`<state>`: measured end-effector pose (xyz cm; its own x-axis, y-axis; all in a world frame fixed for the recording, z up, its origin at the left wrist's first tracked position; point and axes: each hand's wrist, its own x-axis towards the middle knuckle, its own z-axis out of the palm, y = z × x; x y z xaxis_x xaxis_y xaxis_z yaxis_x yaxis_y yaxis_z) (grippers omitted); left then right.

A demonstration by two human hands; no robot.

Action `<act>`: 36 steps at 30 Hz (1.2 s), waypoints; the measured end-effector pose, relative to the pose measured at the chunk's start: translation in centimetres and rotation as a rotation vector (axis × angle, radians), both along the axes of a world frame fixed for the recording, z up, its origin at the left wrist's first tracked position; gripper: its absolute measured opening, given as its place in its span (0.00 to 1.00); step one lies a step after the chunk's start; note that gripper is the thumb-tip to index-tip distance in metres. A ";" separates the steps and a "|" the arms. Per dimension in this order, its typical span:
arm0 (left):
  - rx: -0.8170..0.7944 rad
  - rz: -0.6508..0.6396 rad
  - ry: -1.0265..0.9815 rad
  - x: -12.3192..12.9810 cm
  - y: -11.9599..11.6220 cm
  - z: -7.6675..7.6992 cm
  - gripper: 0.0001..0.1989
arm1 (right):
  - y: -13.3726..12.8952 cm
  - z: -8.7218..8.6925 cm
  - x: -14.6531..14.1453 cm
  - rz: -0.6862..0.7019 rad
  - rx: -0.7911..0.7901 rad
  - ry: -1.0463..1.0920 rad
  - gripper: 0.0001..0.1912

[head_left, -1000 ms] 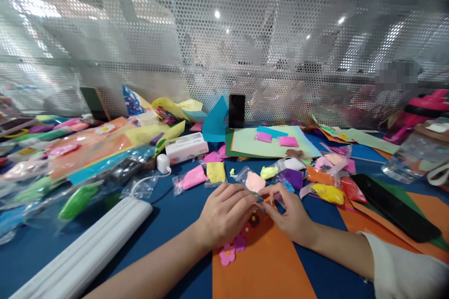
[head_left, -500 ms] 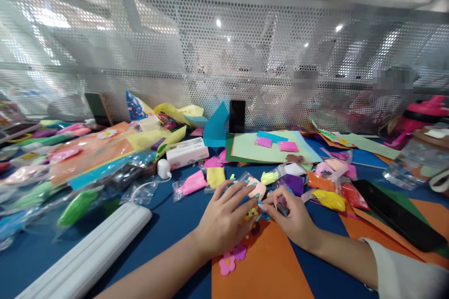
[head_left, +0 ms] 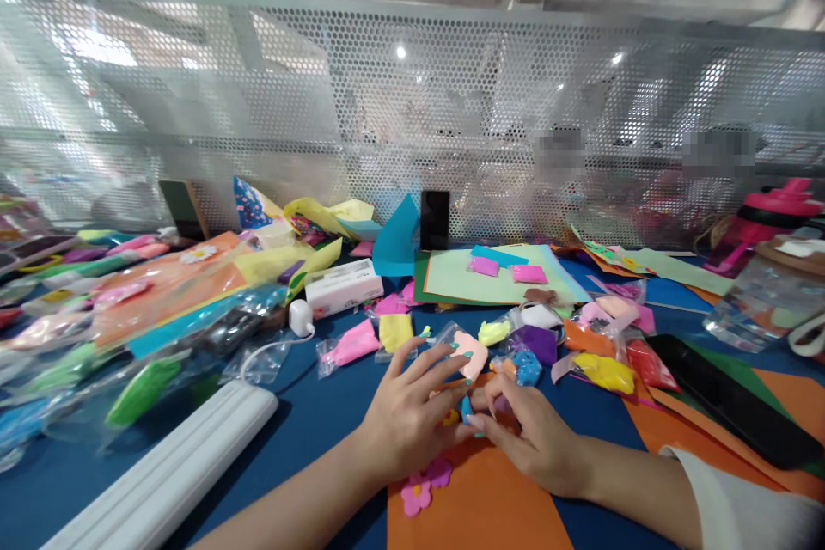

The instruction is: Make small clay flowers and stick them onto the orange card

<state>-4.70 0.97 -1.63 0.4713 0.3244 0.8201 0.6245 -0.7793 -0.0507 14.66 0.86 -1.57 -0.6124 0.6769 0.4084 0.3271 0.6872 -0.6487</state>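
Note:
My left hand hovers over the far part of an orange sheet of paper, its fingers stretched out and its thumb mostly hidden. Close against its fingertips, my right hand pinches a small piece of blue clay between thumb and forefinger. A pink clay flower and a purple clay flower lie on the paper below my left hand. Bits of yellow clay show partly behind the left fingers. Just beyond the hands are a packet of peach clay and a blue clay lump.
A white power strip lies at the left, with a charger beyond it. Clay packets, including yellow and purple, surround the hands. At the right are a black phone and a clear jug. A perforated metal screen stands behind.
My right hand has moved slightly down and left, its fingertips now lower beside the left fingers. The blue lump beyond it has come into view. My left hand stays nearly in place.

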 end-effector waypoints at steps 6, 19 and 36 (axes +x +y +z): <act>-0.047 0.002 0.043 -0.3 -0.1 0.4 0.08 | -0.1 0.7 0.3 0.056 -0.041 0.019 0.07; -0.063 -0.025 0.025 -0.2 -0.2 0.6 0.07 | 0.3 0.2 0.3 -0.090 0.010 0.067 0.04; -0.155 0.143 0.151 -0.7 0.2 0.8 0.12 | 4.0 5.1 5.0 -0.073 0.342 -0.822 0.33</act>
<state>-5.40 1.14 -0.86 0.5252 0.5130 0.6790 0.7235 -0.6893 -0.0388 19.69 4.86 3.56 -0.7605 0.6477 0.0462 0.6493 0.7591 0.0464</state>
